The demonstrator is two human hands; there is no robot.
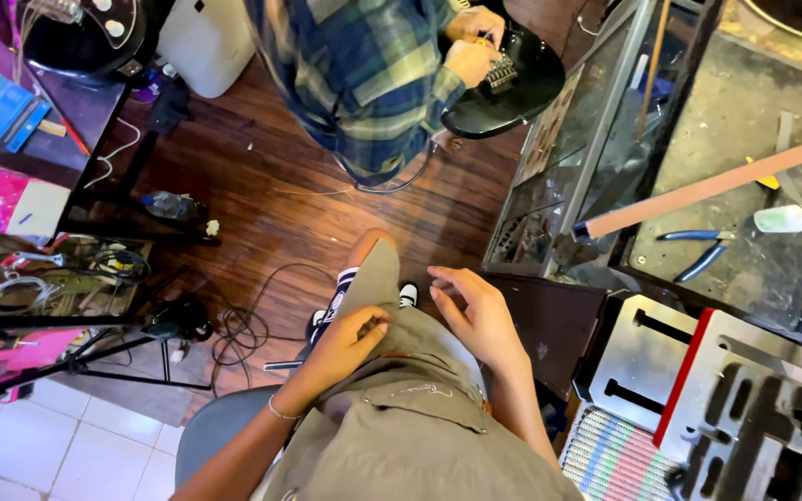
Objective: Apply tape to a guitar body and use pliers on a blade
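I look down at my own lap, in olive shorts [401, 371]. My left hand [350, 341] rests on my thigh with its fingers curled against the fabric and nothing visible in it. My right hand [475, 311] hovers just to the right, above the shorts, fingers loosely bent and apart, holding nothing. My sneaker [327, 320] shows below my knee on the wooden floor [262, 195].
Another person in a plaid shirt [364, 74] works with both hands on a black guitar [503, 88]. At right stand a glass cabinet [559, 158], a workbench with a long wooden strip [707, 186], blue pliers [693, 250], a small bottle [786, 219] and a metal vise [744, 399]. Cables [243, 325] lie on the floor.
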